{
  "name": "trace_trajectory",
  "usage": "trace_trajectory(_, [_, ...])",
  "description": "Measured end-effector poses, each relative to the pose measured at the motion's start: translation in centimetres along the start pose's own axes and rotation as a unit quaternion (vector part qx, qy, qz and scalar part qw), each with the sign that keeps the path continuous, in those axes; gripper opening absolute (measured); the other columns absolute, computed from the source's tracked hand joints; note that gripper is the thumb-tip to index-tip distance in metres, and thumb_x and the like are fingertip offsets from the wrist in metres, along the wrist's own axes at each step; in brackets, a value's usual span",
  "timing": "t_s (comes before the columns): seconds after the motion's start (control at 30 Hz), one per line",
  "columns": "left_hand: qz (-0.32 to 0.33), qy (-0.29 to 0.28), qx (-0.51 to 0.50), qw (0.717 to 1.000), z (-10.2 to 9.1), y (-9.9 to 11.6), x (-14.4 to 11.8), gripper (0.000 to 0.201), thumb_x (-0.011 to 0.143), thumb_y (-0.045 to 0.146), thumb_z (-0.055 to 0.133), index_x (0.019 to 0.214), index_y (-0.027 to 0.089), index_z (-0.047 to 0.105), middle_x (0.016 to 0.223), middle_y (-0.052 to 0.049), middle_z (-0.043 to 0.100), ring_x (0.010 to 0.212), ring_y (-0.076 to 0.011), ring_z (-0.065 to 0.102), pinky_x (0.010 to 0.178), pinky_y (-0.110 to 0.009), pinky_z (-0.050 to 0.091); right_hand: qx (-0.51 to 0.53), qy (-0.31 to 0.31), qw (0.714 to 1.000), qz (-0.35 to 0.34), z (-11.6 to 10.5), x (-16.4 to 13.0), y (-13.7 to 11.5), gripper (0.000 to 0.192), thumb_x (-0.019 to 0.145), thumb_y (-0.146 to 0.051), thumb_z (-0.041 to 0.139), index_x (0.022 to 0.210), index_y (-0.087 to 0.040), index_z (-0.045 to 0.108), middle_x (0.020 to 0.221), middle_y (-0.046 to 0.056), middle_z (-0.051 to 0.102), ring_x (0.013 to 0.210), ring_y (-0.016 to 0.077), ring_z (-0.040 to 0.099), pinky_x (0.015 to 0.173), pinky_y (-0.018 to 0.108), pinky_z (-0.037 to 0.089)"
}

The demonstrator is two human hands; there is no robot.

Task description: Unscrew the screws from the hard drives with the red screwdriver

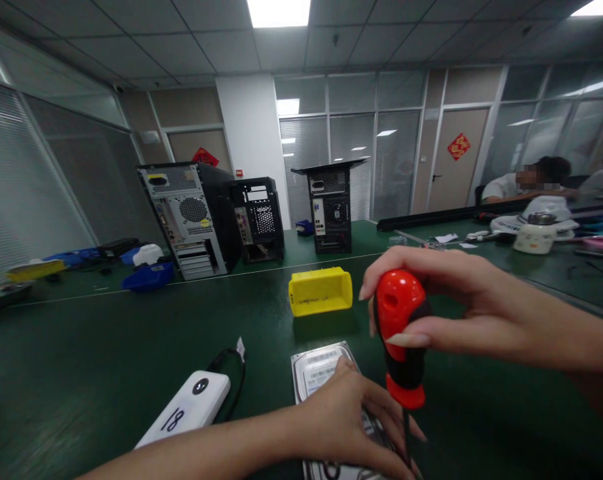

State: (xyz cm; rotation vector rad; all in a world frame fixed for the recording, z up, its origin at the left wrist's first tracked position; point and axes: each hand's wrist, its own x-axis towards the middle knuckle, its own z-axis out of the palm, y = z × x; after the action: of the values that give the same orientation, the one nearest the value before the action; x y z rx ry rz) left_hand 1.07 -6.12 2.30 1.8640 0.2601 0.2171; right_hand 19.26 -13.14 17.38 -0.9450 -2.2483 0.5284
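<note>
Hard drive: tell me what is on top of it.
The hard drive has a white printed label on top, with the left hand over part of the drive. Whatever the hand covers there cannot be seen.

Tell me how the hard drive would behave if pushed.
The hard drive looks metal-cased, so it's probably stiff and fairly heavy for its size. Lying flat and low, it would likely slide rather than tip.

I can read the number 18 (173, 420), written by hand in black on the white device (190, 403). The label (317, 381) of the hard drive (298, 373) carries barcode and print too small for me, and marks inside the yellow bin (326, 288) are unclear, as are characters on the red door sign (458, 147)
</note>
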Motion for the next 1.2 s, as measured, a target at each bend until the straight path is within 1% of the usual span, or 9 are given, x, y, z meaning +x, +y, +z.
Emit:
trace_trajectory(0.1, [0.002,-0.001,0.000,1.000,-0.1,0.1,0.0,0.054,0.061,0.044,0.088,0.104,0.014,0.074,0.095,-0.005,0.075,0.092,-0.0220,0.071,0.093,-0.028,0.051,0.010,-0.004,1.000,0.001,0.0,0.0,0.0,0.024,0.088,-0.028,0.067,0.109,-0.033,0.059,0.097,-0.005,0.066,0.085,0.0132,0.063,0.069,0.018,0.051])
trace_trajectory(0.23, [-0.013,-0.010,-0.025,1.000,-0.2,0.2,0.1,0.059,0.058,0.043,0.090,0.106,0.013,0.072,0.097,-0.007,0.075,0.094,-0.0243,0.072,0.088,-0.029,0.053,-0.004,0.001,1.000,-0.005,-0.1,0.0,0.0,0.023,0.088,-0.029,0.068,0.109,-0.032,0.060,0.095,-0.005,0.065,0.083,0.0125,0.063,0.067,0.018,0.050])
trace_trajectory(0.4, [-0.014,-0.015,0.010,1.000,-0.2,0.1,0.4,0.056,0.063,0.044,0.087,0.108,0.013,0.073,0.096,-0.009,0.077,0.099,-0.0248,0.071,0.094,-0.031,0.050,0.029,-0.010,1.000,-0.004,-0.3,-0.1,0.0,0.022,0.087,-0.027,0.068,0.107,-0.026,0.060,0.095,-0.002,0.067,0.083,0.0141,0.065,0.067,0.019,0.051])
trace_trajectory(0.57, [-0.033,-0.049,-0.029,0.998,-0.4,0.0,0.7,0.065,0.062,0.045,0.087,0.114,0.012,0.070,0.098,-0.011,0.076,0.096,-0.0265,0.072,0.085,-0.031,0.056,0.010,-0.003,1.000,-0.019,-0.3,-0.1,0.0,0.020,0.086,-0.026,0.069,0.105,-0.024,0.061,0.095,-0.001,0.067,0.083,0.0142,0.064,0.067,0.019,0.051])
trace_trajectory(0.73, [-0.036,-0.072,-0.044,0.996,-1.0,0.3,0.7,0.066,0.064,0.044,0.086,0.118,0.012,0.068,0.098,-0.011,0.076,0.100,-0.0267,0.071,0.091,-0.035,0.054,0.013,-0.006,1.000,-0.023,-0.4,-0.2,0.1,0.018,0.086,-0.025,0.069,0.103,-0.024,0.061,0.095,-0.002,0.066,0.084,0.0127,0.063,0.068,0.018,0.050])
trace_trajectory(0.83, [-0.039,-0.089,-0.050,0.994,-1.2,0.3,0.7,0.066,0.066,0.045,0.085,0.121,0.013,0.066,0.100,-0.012,0.076,0.099,-0.0269,0.071,0.090,-0.037,0.055,0.014,-0.005,1.000,-0.026,-0.6,-0.3,0.0,0.018,0.087,-0.027,0.068,0.103,-0.024,0.061,0.096,-0.003,0.065,0.084,0.0112,0.063,0.069,0.016,0.050])
trace_trajectory(0.97, [-0.031,-0.083,-0.036,0.995,-1.1,0.4,0.7,0.063,0.069,0.042,0.084,0.121,0.011,0.066,0.103,-0.014,0.075,0.102,-0.0281,0.070,0.091,-0.036,0.054,-0.002,0.000,0.999,-0.032,-0.7,-0.4,0.1,0.020,0.089,-0.033,0.067,0.105,-0.023,0.060,0.096,-0.003,0.064,0.084,0.0107,0.062,0.070,0.016,0.049])
trace_trajectory(1.1, [-0.033,-0.068,-0.024,0.997,-1.0,0.5,0.7,0.060,0.069,0.039,0.085,0.119,0.009,0.067,0.104,-0.015,0.075,0.102,-0.0285,0.070,0.089,-0.032,0.055,0.003,-0.004,0.999,-0.033,-0.8,-0.4,0.2,0.022,0.087,-0.031,0.070,0.105,-0.023,0.060,0.097,-0.003,0.064,0.084,0.0112,0.061,0.070,0.017,0.049])
trace_trajectory(1.2, [-0.034,-0.077,-0.029,0.996,-1.1,0.6,0.7,0.060,0.071,0.040,0.084,0.120,0.011,0.067,0.105,-0.014,0.075,0.104,-0.0278,0.070,0.090,-0.033,0.055,0.002,-0.005,0.999,-0.031,-0.8,-0.4,0.1,0.022,0.086,-0.031,0.070,0.104,-0.023,0.060,0.096,-0.003,0.064,0.084,0.0117,0.061,0.070,0.018,0.048])
